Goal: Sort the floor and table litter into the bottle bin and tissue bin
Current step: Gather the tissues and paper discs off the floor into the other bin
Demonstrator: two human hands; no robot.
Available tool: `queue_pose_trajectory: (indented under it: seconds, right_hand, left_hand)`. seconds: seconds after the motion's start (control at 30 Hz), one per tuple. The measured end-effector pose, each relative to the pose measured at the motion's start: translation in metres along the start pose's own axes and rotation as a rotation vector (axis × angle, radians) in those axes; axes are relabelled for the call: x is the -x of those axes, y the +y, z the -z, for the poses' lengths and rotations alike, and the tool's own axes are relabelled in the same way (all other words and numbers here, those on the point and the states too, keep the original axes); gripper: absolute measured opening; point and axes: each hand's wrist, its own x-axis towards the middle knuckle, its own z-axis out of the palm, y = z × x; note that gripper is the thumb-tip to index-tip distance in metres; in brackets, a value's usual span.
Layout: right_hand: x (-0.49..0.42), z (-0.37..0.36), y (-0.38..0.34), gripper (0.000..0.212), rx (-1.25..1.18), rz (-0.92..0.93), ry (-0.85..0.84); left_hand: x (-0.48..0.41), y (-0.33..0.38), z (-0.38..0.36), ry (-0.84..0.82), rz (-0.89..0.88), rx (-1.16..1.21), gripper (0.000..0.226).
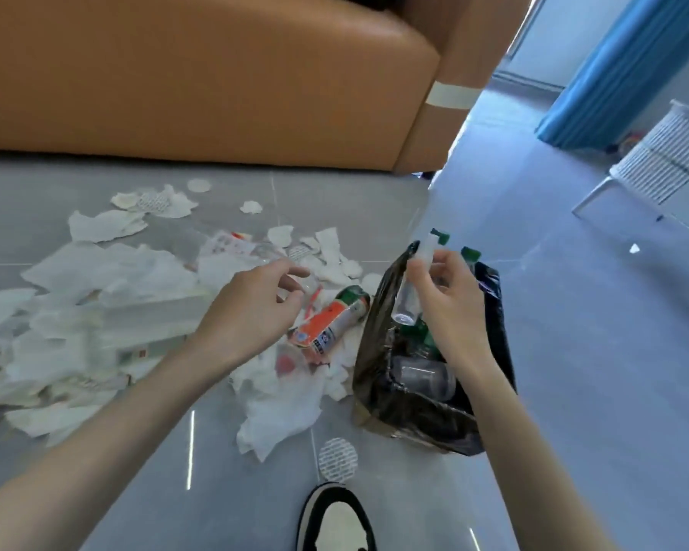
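Note:
My right hand [450, 300] grips a small clear bottle [412, 288], holding it upright over the mouth of the black-lined bottle bin [422, 415]. Clear and green bottles lie inside that bin. My left hand [255, 308] hovers with loosely curled fingers over the litter pile and holds nothing. Just right of it an orange-labelled bottle [331, 324] with a green end lies on the floor against the bin. White tissues [108, 312] are spread over the grey floor to the left and below the left hand.
An orange sofa [215, 73] closes off the back. A round white pad [337, 459] lies on the floor near my black-and-white shoe [335, 522]. A white slatted rack [665, 161] and a blue curtain [621, 65] stand at the right.

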Motion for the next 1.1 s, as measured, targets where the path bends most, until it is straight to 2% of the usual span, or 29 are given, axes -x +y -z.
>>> queue_pose_trajectory:
  seconds: [0.13,0.2,0.4,0.47,0.57,0.8,0.87,0.93,1.03,1.1]
  right_hand:
    - [-0.019,0.024,0.048,0.018,0.352,-0.123,-0.064]
    - [-0.030,0.020,0.071,0.020,0.446,-0.149,-0.102]
    - [-0.047,-0.013,0.122,0.022,0.497,-0.273,-0.219]
    - [-0.047,-0.020,0.127,0.017,0.499,-0.292,-0.236]
    - [-0.047,-0.023,0.118,0.028,0.439,-0.232,-0.177]
    - [-0.017,-0.033,0.047,0.020,0.342,0.120,-0.058]
    - [0.001,-0.041,0.028,0.019,0.297,0.187,-0.137]
    - [0.021,-0.053,0.016,0.018,0.261,0.217,-0.310]
    - [0.050,-0.079,0.021,0.018,0.378,0.303,-0.506]
    - [0.068,-0.097,0.035,0.021,0.453,0.295,-0.633]
  left_hand:
    - [0.000,0.015,-0.033,-0.069,-0.035,-0.027,0.032]
    - [0.002,0.014,-0.042,-0.094,-0.042,-0.034,0.032]
    - [0.012,0.000,-0.054,-0.123,-0.019,-0.018,0.033]
    - [0.014,-0.007,-0.056,-0.138,-0.007,-0.026,0.031]
    - [0.014,-0.014,-0.057,-0.146,0.007,-0.017,0.031]
    - [0.024,-0.049,-0.045,-0.100,0.127,0.016,0.031]
    - [0.034,-0.068,-0.039,-0.080,0.185,0.030,0.028]
    - [0.046,-0.089,-0.034,-0.059,0.250,0.036,0.026]
    - [0.068,-0.121,-0.030,-0.028,0.343,0.048,0.025]
    - [0.082,-0.139,-0.029,-0.005,0.399,0.044,0.026]
